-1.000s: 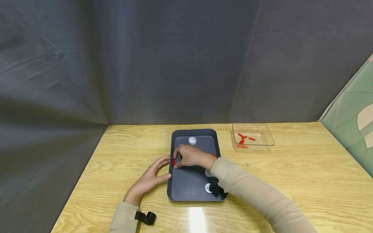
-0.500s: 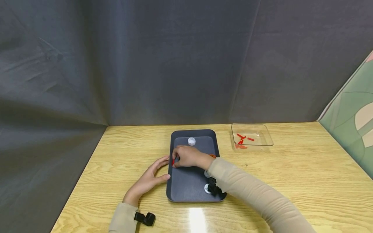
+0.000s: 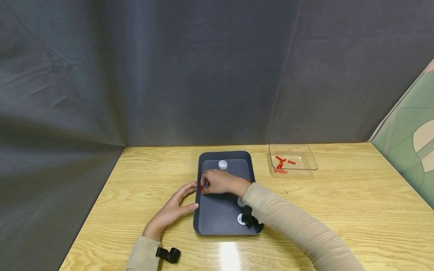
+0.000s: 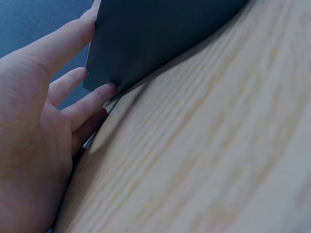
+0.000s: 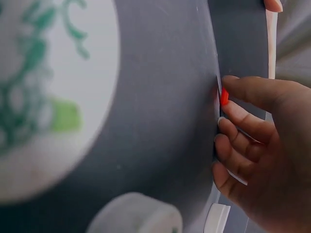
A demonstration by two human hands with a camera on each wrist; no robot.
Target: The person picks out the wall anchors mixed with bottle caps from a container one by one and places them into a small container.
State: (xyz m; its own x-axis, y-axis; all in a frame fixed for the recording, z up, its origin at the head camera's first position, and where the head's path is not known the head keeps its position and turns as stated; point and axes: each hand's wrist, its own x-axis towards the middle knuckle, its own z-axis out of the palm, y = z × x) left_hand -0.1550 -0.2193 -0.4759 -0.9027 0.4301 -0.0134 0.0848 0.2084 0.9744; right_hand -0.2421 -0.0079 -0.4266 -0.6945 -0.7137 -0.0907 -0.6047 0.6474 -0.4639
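My right hand reaches over the dark grey tray. Its thumb and index finger pinch a small red stick against the tray's left inner wall, while the other fingers touch that side lower down in the right wrist view. Outside the tray, my left hand steadies the left wall with extended fingers. In the left wrist view, the fingertips touch the wall's outer face near the wood.
In the tray lie a white round cap and white discs with green markings. An orange thing is partly hidden by my right wrist. At the back right, a clear box holds several red sticks.
Both hands stay almost where they were. Slightly less of the red stick shows between the right fingertips, and the head view has shifted a little.
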